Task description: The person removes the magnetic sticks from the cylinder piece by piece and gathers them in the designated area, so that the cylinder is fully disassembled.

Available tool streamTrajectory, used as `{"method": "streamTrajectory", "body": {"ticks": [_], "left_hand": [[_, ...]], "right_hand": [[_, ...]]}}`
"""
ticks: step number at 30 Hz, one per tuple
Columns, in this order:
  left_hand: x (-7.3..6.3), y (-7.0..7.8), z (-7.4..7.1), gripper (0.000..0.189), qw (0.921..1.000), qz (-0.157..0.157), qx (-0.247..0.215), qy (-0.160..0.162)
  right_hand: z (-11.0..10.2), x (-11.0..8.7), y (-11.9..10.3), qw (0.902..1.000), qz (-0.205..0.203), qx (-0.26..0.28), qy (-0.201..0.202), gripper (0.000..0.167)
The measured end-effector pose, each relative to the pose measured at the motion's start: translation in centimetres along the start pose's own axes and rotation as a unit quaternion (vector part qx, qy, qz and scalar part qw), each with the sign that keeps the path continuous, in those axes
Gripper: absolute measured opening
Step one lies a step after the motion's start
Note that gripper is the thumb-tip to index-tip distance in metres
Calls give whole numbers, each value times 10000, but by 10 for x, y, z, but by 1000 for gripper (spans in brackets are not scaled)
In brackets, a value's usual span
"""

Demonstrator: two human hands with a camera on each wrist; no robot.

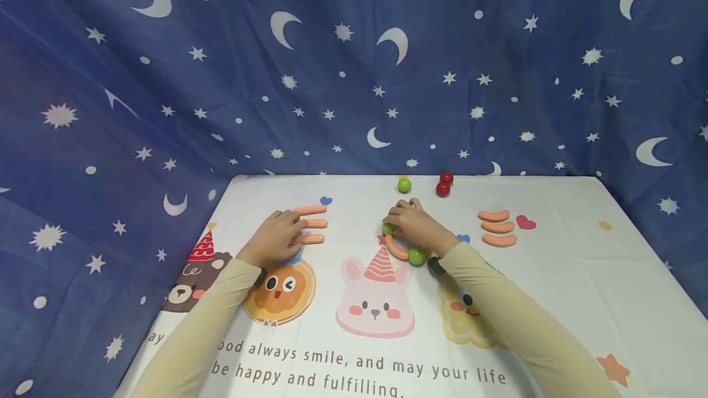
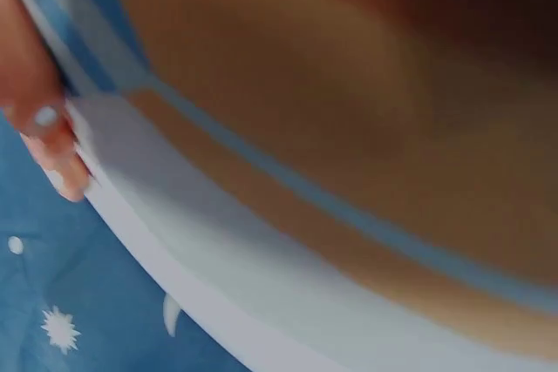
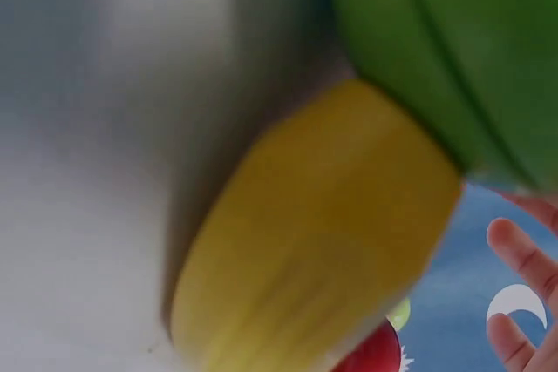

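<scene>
In the head view my left hand (image 1: 279, 235) lies over the left ends of several straight orange sausages (image 1: 314, 224). Its fingers (image 2: 44, 119) show at the edge of the left wrist view, stretched out low over the table. My right hand (image 1: 415, 224) bends over a green ball (image 1: 388, 228), with thumb and fingertips right at it. Against that ball lies a curved orange sausage (image 1: 396, 248), with another green ball (image 1: 416, 256) at its near end. A yellow elongated piece (image 3: 314, 241) touches a green ball (image 3: 453, 58) in the right wrist view, mostly hidden by my right wrist from above.
Three curved sausages (image 1: 498, 226) lie stacked in a column on the right. At the back edge are a green ball (image 1: 404, 185) and two red balls (image 1: 443, 189). A blue starry curtain (image 1: 343, 78) rises behind the white printed tablecloth (image 1: 553, 300).
</scene>
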State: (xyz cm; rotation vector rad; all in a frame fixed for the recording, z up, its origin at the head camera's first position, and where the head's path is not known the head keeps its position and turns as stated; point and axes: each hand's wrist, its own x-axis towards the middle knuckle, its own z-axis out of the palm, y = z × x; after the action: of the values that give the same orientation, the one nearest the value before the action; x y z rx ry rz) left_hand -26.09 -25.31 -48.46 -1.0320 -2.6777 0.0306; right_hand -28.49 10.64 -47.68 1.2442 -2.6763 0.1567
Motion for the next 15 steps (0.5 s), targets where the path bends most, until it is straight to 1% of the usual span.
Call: {"method": "streamTrajectory", "body": {"ticks": [4, 6, 8, 11, 15], "left_hand": [[9, 11, -3, 22, 9991, 178, -73, 367], [15, 18, -4, 22, 9980, 281, -78, 557], [21, 26, -6, 22, 9971, 349, -76, 666], [30, 40, -9, 28, 9971, 389, -89, 648], [43, 62, -14, 34, 9979, 381, -60, 513]], "right_hand": [[-2, -4, 2, 10000, 27, 91, 6, 36], [-4, -7, 3, 9997, 78, 223, 69, 37], [-7, -11, 4, 9993, 115, 321, 168, 36], [-11, -18, 5, 9983, 211, 449, 295, 34], [-18, -29, 5, 9974, 333, 530, 353, 36]]}}
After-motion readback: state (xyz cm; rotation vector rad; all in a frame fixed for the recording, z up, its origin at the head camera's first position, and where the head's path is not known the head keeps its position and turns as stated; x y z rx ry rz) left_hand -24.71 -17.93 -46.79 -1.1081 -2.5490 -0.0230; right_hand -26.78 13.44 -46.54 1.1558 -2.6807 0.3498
